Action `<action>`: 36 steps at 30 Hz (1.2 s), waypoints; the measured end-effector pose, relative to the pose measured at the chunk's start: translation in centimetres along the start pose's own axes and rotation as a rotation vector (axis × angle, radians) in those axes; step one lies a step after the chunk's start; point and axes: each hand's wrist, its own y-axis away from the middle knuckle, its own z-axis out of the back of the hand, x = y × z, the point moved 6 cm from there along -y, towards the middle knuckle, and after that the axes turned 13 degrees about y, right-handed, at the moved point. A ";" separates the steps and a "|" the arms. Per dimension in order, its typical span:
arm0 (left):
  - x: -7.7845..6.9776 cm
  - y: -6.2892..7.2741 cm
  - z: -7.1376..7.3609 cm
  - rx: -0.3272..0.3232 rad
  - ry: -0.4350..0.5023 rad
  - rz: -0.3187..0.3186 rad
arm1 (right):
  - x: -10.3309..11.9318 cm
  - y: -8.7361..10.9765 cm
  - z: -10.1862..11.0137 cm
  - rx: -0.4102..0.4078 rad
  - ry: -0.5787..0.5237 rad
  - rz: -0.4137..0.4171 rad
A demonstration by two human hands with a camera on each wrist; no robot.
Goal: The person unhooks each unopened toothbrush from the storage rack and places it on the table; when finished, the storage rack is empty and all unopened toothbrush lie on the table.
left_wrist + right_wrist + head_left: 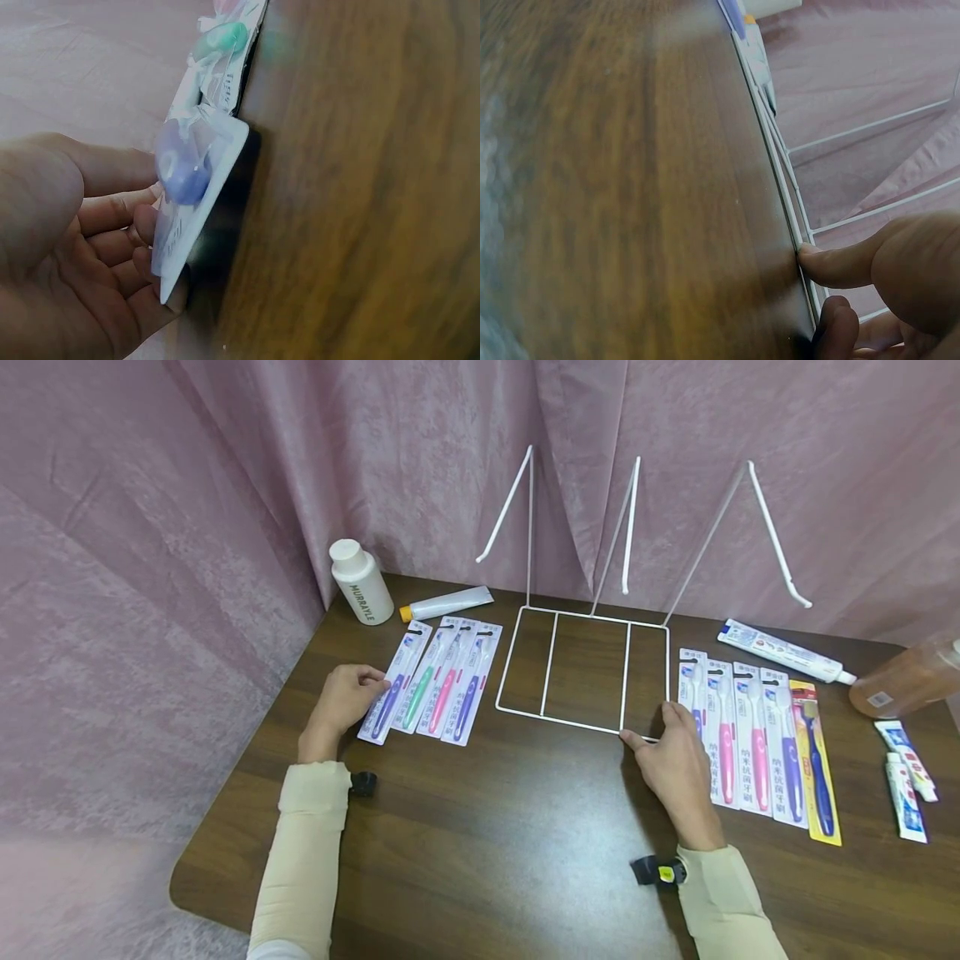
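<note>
My left hand (347, 697) holds the left edge of a packaged purple toothbrush (392, 697), the leftmost of several lying side by side. In the left wrist view that toothbrush pack (199, 199) is tilted, one edge raised off the table, with fingers along its side. At the front right corner of a white wire rack (581, 727), my right hand (678, 768) grips the frame, its thumb on the front wire and fingers by the right side wire. The right wrist view shows the thumb (840, 262) pressed to the wire. Three bent prongs rise from the rack's back.
More packaged toothbrushes (759, 743) lie right of the rack. A white bottle (363, 589) and a yellow-capped tube (450, 603) stand and lie at back left. A toothpaste tube (783, 652), an amber bottle (903, 681) and two small tubes (906, 797) are at right. Pink curtain hangs behind.
</note>
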 end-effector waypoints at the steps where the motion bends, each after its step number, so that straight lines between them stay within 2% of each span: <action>1: -0.4 0.3 0.0 -0.005 -0.005 -0.002 | 0.0 0.0 0.0 0.000 -0.001 -0.001; 3: -2.0 1.5 -0.1 0.004 0.016 -0.013 | 0.0 0.0 0.0 0.002 -0.004 -0.003; 8: -4.3 3.1 0.0 -0.001 0.042 -0.047 | 0.1 0.1 0.1 0.005 -0.004 -0.007; 16: -5.3 3.7 0.2 -0.010 0.039 -0.047 | -0.2 0.0 0.2 -0.057 -0.018 0.021; 19: -6.4 4.5 0.1 -0.006 0.034 -0.022 | -0.2 0.1 0.1 -0.055 -0.020 0.030; 21: -6.4 4.6 0.1 -0.018 0.040 -0.021 | -0.3 0.0 0.1 -0.055 -0.015 0.034; 23: -7.1 5.1 0.0 0.001 0.045 -0.011 | -0.4 -0.1 0.0 -0.051 -0.011 0.039; 26: -6.6 4.9 0.1 0.006 0.063 -0.023 | -0.5 -0.2 -0.1 -0.063 -0.011 0.040; 31: -6.8 5.3 0.1 0.005 0.037 -0.012 | -0.2 0.1 0.1 -0.024 -0.005 0.017; 32: -7.5 5.7 0.0 0.001 0.014 0.002 | -0.1 0.1 0.1 -0.018 -0.002 0.015; 36: -7.9 6.2 0.0 0.001 0.006 0.005 | 0.1 0.1 0.1 -0.005 0.008 0.015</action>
